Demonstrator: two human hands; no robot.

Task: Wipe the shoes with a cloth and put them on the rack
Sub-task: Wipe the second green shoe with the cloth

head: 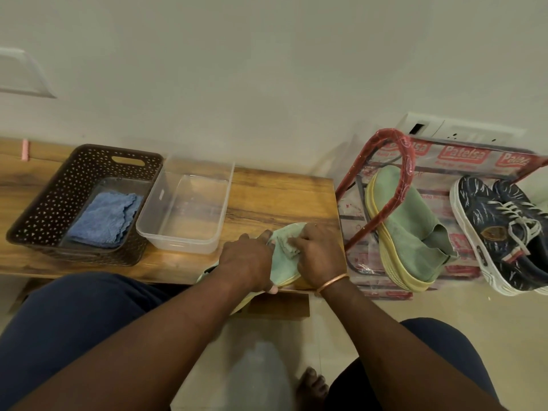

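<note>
Green shoe (281, 268) largely hidden beneath both hands, gripped by left hand (249, 262). Cloth (286, 244) pinched in right hand (318, 256), pressed against shoe upper.

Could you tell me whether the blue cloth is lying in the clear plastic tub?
No, the blue cloth lies inside the brown basket, to the left of the clear tub.

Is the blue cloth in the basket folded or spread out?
Folded: the blue cloth shows several stacked wavy edges on its right side, inside the basket.
</note>
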